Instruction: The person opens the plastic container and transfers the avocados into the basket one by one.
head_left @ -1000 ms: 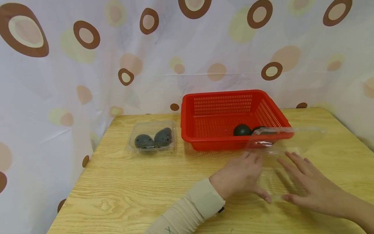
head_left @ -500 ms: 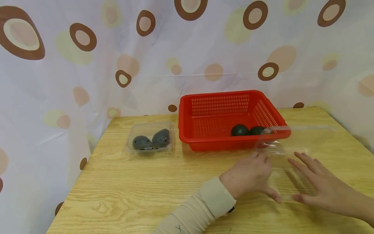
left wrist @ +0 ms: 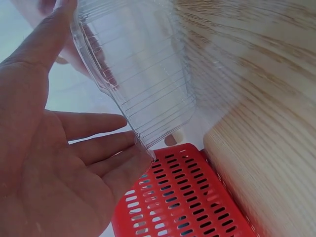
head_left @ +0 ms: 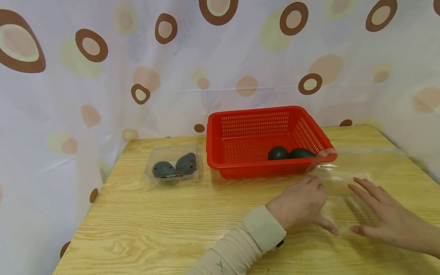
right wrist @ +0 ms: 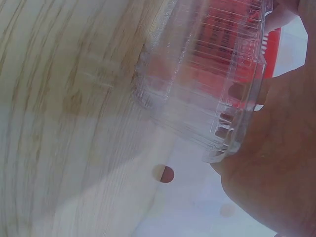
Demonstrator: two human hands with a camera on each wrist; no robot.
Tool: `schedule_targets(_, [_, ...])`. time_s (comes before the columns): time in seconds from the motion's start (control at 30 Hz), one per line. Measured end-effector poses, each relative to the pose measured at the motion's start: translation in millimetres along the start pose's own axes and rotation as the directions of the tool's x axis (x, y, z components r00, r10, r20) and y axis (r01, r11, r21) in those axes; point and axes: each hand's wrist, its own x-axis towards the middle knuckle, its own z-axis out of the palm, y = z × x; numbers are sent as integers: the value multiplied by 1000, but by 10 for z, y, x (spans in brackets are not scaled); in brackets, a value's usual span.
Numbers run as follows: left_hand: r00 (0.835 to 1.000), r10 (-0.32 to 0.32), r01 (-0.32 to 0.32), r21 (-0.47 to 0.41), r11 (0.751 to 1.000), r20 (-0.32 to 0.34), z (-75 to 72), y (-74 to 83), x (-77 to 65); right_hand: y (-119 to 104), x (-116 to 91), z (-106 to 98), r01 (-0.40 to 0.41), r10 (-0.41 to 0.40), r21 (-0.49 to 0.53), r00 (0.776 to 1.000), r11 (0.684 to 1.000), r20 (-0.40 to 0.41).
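A clear plastic clamshell container [head_left: 338,214] stands on the table at the right, its see-through lid [head_left: 359,164] raised at the back. At its left side is my left hand [head_left: 302,202], thumb stretched toward the near edge. In the left wrist view, nearly straight fingers [left wrist: 106,126] touch the container's rim [left wrist: 116,94]. My right hand [head_left: 390,217] is at the container's right side with fingers spread. The right wrist view shows the container [right wrist: 197,79] against that hand, its fingertips mostly hidden. No avocado shows inside it.
Behind stands a red perforated basket [head_left: 220,152] with dark avocados [head_left: 278,153] near its front right. The raised lid overlaps the basket's corner. At the left, a closed clear container [head_left: 172,154] holds two dark avocados [head_left: 186,163]. A patterned curtain [head_left: 206,57] hangs behind the table.
Both hands and the open container have slid right relative to the basket. More of the second avocado in the basket now shows. The view has shifted a little rightward.
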Motion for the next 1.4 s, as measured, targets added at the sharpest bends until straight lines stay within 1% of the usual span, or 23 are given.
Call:
schedule_targets(0.13, [1000,7,-7,-4,1000,18,-6,32,66,32,-40,-30,-9,9,-13,1000,1000,-5])
schedule_targets(0.27, [999,12,-11,-16,1000,33,-18,60,133,45,-80,-56,-58,58,-22,998,998,4])
schedule_targets(0.37, [999,15,-14,-26,1000,36,-20,76,178,62,-109,-67,-81,81,-20,997,997,16])
schedule_targets(0.5, [999,25,-23,-44,999,46,-20,88,240,104,-137,-85,-78,78,-24,997,997,5])
schedule_targets(0.63, [997,38,-33,-67,997,64,-23,97,317,145,-161,-104,-104,104,-28,995,994,-5])
schedule_targets(0.83, [993,22,-12,-94,996,113,-4,159,401,182,-208,-126,-167,167,-26,986,986,16])
schedule_targets(0.9, [993,15,-5,-85,996,116,12,186,415,192,-225,-127,-182,183,-28,983,983,24])
schedule_targets(1.0, [995,17,-10,-68,998,95,33,218,428,211,-251,-133,-191,191,-37,981,981,21])
schedule_targets(1.1, [998,37,-36,-29,999,50,52,237,430,243,-275,-144,-194,195,-50,981,980,11])
schedule_targets(1.2, [999,46,-46,0,999,8,64,258,438,293,-285,-160,-211,212,-71,977,975,8])
schedule_targets(1.33, [999,25,-23,37,999,-40,84,292,456,368,-265,-189,-238,240,-88,971,967,16])
schedule_targets(1.4, [998,11,-9,53,999,-54,103,303,464,404,-242,-207,-245,248,-91,969,965,19])
